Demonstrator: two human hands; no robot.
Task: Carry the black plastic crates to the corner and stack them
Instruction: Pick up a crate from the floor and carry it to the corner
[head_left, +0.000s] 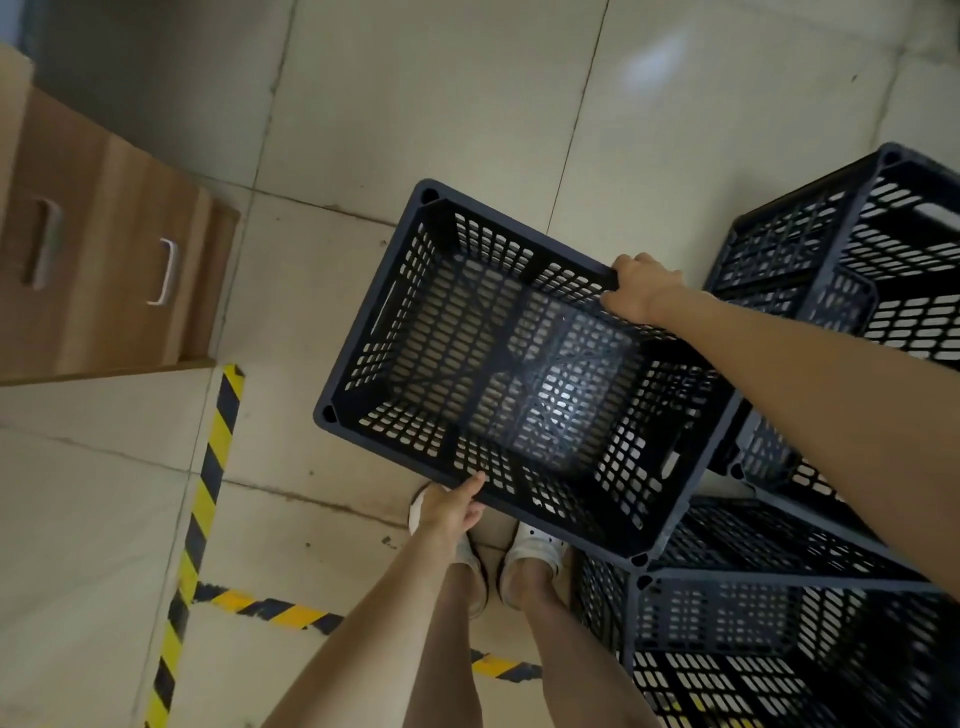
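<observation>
From the head camera, the left hand (451, 506) grips the near rim of an empty black crate (519, 364), and the right hand (641, 288) clasps its far rim, so the crate hangs tilted above the tiled floor (415, 104). More crates (841, 270) stand just right of the right hand. The job looks to be midway: this crate is lifted but not yet stacked, and no corner stack is visible.

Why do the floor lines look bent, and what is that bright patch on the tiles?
Head view: the wide lens bows the tile seams and striped tape; the pale patch is glare from a light off frame; the crates at the lower right are soft with blur, while the held crate looks sharper.
</observation>
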